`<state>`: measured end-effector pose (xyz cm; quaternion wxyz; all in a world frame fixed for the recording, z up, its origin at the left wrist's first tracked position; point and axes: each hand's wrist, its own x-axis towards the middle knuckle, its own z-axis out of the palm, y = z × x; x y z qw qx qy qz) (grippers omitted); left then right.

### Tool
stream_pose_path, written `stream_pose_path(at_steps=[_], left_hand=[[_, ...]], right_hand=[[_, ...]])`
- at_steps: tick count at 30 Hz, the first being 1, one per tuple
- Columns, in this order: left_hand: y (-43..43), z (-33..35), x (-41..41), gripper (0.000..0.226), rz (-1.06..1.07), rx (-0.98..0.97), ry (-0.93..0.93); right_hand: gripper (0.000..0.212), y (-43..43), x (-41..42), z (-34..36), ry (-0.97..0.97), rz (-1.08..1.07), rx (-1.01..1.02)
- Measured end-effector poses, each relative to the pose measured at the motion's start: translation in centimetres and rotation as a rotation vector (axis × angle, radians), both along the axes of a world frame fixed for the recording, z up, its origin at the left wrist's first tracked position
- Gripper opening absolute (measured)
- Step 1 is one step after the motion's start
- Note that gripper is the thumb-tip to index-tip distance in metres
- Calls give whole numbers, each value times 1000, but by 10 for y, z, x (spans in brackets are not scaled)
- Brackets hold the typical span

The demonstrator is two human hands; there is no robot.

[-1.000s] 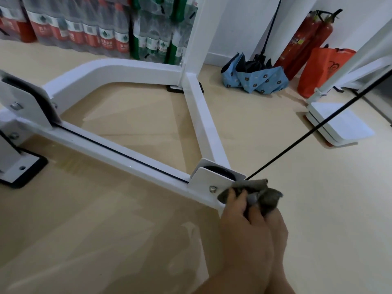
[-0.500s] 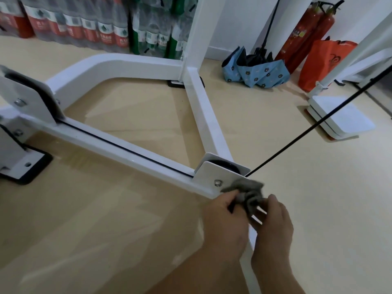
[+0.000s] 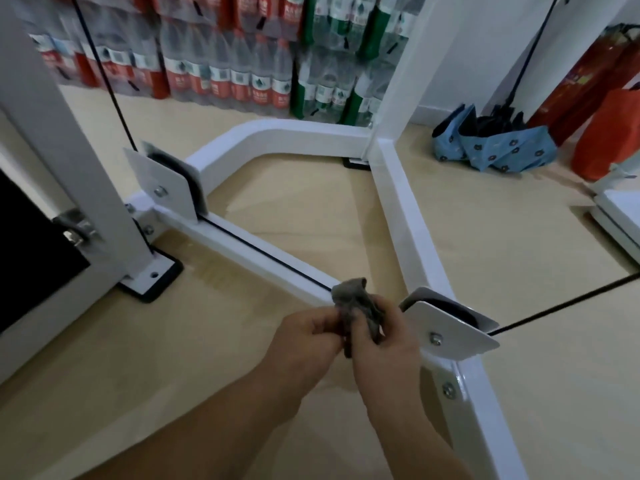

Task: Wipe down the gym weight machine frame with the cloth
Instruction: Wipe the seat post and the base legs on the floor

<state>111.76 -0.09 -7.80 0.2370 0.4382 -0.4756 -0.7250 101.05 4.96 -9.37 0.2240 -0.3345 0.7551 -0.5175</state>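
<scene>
The white weight machine frame (image 3: 408, 216) lies low on the floor, its bars meeting at a pulley bracket (image 3: 446, 330) in the lower right. A bunched grey cloth (image 3: 356, 301) is held between both hands just left of that bracket, over the front bar. My left hand (image 3: 308, 332) pinches the cloth's left side. My right hand (image 3: 384, 336) grips its right side with curled fingers. A black cable (image 3: 568, 308) runs from the bracket toward the right edge.
A second pulley bracket (image 3: 162, 188) and a white upright (image 3: 69, 140) stand at the left with a bolted foot plate (image 3: 152, 277). Packs of water bottles (image 3: 225, 57) line the back wall. A blue umbrella (image 3: 495, 147), red fire extinguishers (image 3: 588, 74) and an orange bag (image 3: 606, 133) sit at the right.
The view has swung left and closer. Both hands with the cloth have moved from the pulley bracket's front face to its left, above the front bar.
</scene>
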Motion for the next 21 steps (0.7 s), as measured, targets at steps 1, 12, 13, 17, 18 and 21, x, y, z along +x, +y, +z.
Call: stream_pose_path(at_steps=[1,12,13,17,18,21], left_hand=[[-8,-3,6,45,126,15,-83],[-56,-38,82,54,135,-173,-584],[-60,-39,88,54,138,-158,-582],[-73,-41,108,55,163,-134,-586],[-76,-43,111,55,169,-137,-607],[-81,-48,118,58,174,-142,-649]], right_hand=[[32,-11,2,5,110,34,-14],[73,-63,-4,-65,652,431,411],[77,-68,4,-67,712,447,420],[87,-107,32,-72,903,459,433],[87,-120,40,-71,945,511,417],[90,-162,65,-61,962,759,426]])
